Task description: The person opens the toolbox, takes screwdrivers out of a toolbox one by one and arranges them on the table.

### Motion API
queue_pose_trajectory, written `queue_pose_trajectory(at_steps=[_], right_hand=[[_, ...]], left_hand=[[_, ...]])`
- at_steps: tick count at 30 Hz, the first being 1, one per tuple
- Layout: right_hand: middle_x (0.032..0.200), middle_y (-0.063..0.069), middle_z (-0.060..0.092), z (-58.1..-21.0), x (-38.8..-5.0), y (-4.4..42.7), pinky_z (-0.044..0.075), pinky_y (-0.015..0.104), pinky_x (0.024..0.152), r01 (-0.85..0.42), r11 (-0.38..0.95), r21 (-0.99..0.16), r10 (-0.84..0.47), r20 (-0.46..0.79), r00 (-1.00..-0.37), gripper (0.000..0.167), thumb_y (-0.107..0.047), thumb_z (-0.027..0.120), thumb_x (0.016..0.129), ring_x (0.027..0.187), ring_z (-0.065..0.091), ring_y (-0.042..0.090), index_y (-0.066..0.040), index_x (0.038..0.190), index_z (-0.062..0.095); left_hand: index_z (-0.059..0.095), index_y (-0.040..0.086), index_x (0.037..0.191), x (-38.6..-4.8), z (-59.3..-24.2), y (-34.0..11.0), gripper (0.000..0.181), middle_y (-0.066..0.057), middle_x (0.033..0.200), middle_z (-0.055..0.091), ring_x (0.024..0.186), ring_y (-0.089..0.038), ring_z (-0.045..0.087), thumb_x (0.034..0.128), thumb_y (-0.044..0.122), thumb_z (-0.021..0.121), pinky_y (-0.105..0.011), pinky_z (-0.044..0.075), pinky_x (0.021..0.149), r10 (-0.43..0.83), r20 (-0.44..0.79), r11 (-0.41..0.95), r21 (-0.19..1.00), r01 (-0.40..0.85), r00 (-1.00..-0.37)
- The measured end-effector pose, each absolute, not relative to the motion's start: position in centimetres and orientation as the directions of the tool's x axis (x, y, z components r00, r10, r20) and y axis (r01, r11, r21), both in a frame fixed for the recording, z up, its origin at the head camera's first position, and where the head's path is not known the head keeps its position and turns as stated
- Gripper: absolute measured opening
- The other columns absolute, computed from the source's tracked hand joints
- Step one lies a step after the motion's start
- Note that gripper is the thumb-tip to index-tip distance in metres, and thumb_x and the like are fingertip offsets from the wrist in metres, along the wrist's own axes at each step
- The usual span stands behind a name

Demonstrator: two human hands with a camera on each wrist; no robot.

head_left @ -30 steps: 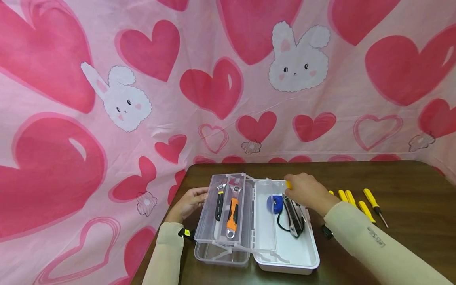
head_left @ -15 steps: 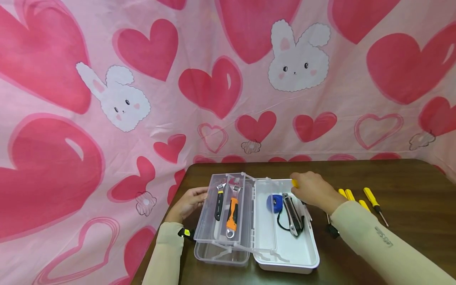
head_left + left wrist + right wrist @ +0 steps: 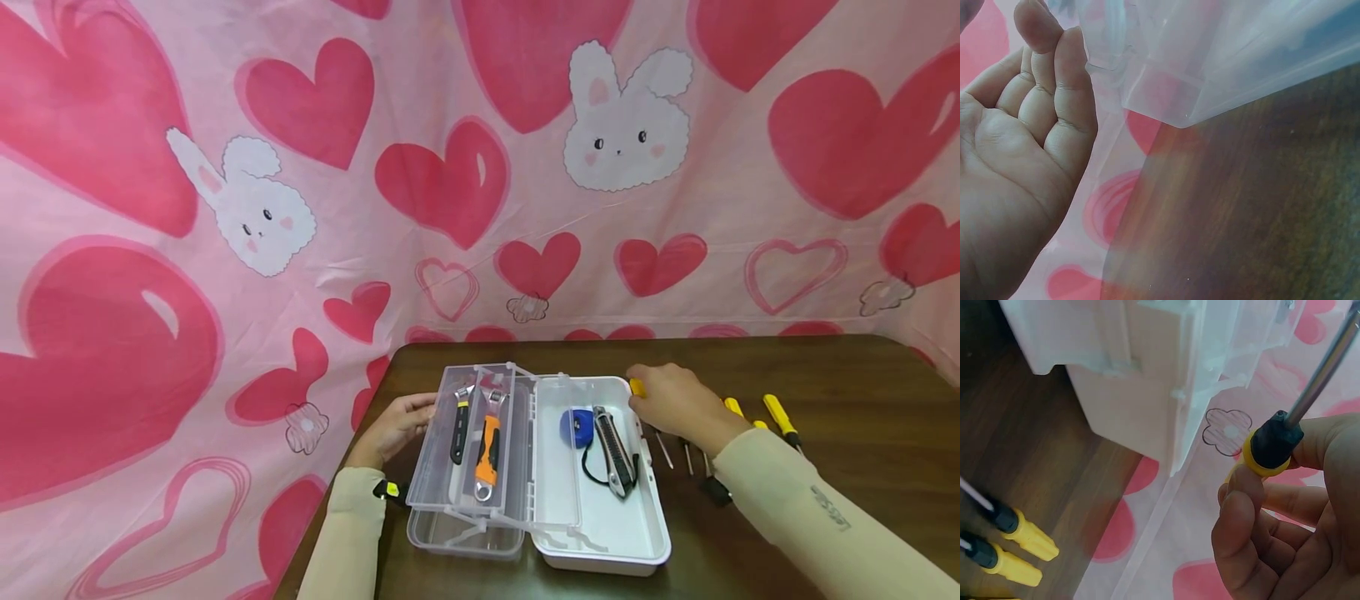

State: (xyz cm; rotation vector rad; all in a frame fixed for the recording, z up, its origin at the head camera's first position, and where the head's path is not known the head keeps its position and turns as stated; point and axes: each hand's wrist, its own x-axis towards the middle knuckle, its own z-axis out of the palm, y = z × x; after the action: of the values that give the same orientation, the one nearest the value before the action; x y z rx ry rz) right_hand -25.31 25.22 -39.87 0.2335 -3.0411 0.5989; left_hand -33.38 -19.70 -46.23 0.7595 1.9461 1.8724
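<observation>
My right hand (image 3: 678, 408) pinches a screwdriver (image 3: 1275, 440) by its yellow handle, just beyond the right side of a toolbox's white base (image 3: 618, 546). Its metal shaft runs up out of the right wrist view. A blue tape measure (image 3: 577, 427) and a grey utility knife (image 3: 613, 454) with a black strap lie in that base. On the left the clear lid (image 3: 429, 487) stands folded open, and its tray carries a black adjustable wrench (image 3: 460, 433) and an orange one (image 3: 488, 454). The fingertips of my left hand (image 3: 393, 429) touch the lid's left edge, fingers extended.
More yellow-handled screwdrivers (image 3: 782, 414) lie on the dark wooden table (image 3: 862, 400) right of the toolbox, partly behind my right forearm. Clear hinge arms (image 3: 543, 531) link lid and base. A pink heart-patterned cloth (image 3: 540, 267) hangs behind the table.
My right hand has moved to the right with the screwdriver, from above the base's far right corner to just outside its rim. My left hand and the toolbox have stayed in place.
</observation>
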Motion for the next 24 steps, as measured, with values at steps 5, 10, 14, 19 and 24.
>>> queue_pose_trajectory(at_steps=[5,10,14,19,24], right_hand=[[0.102,0.017,0.065,-40.2,-25.1,25.8,0.053,0.056,0.074,-0.128,0.915,-0.383,-0.126,0.029,-0.992,0.054,-0.025,0.070,0.086,0.088,0.061,0.035,0.000,0.132,0.056],[0.095,0.014,0.065,-40.3,-24.8,26.4,0.052,0.057,0.075,-0.144,0.918,-0.370,-0.138,0.044,-0.990,0.053,-0.022,0.069,0.085,0.082,0.060,0.032,0.002,0.130,0.056],[0.093,0.014,0.064,-40.4,-24.5,27.0,0.050,0.059,0.078,-0.152,0.920,-0.361,-0.142,0.056,-0.988,0.051,-0.022,0.068,0.085,0.080,0.059,0.031,0.003,0.128,0.057],[0.095,0.015,0.062,-40.5,-24.4,27.5,0.051,0.058,0.075,-0.103,0.917,-0.387,-0.111,0.001,-0.994,0.055,-0.023,0.070,0.085,0.080,0.057,0.031,0.002,0.131,0.054],[0.095,0.016,0.060,-40.3,-24.5,28.1,0.055,0.053,0.068,-0.055,0.910,-0.411,-0.084,-0.053,-0.995,0.058,-0.023,0.070,0.086,0.076,0.055,0.028,0.002,0.134,0.051]], left_hand=[[0.044,-0.017,0.134,-33.2,-46.1,-19.7,0.042,-0.004,0.108,0.069,0.088,-0.017,0.066,0.0999,0.007,0.051,-0.032,0.054,0.081,0.587,0.124,-0.020,0.990,0.139,-0.800],[0.045,-0.018,0.133,-33.1,-46.1,-19.6,0.040,-0.004,0.107,0.070,0.087,-0.016,0.066,0.1002,0.004,0.050,-0.031,0.054,0.080,0.587,0.126,-0.037,0.991,0.129,-0.799],[0.050,-0.014,0.132,-33.1,-46.1,-19.5,0.036,-0.004,0.106,0.070,0.087,-0.015,0.066,0.0999,0.001,0.048,-0.031,0.054,0.080,0.588,0.123,-0.047,0.992,0.118,-0.799],[0.049,-0.015,0.132,-33.1,-46.0,-19.5,0.036,-0.003,0.105,0.070,0.087,-0.015,0.066,0.0999,0.001,0.047,-0.031,0.054,0.079,0.587,0.122,-0.041,0.992,0.121,-0.801],[0.041,-0.021,0.134,-33.1,-45.9,-19.6,0.039,-0.003,0.106,0.070,0.088,-0.015,0.066,0.0998,-0.001,0.046,-0.030,0.054,0.079,0.590,0.114,-0.041,0.993,0.111,-0.799]])
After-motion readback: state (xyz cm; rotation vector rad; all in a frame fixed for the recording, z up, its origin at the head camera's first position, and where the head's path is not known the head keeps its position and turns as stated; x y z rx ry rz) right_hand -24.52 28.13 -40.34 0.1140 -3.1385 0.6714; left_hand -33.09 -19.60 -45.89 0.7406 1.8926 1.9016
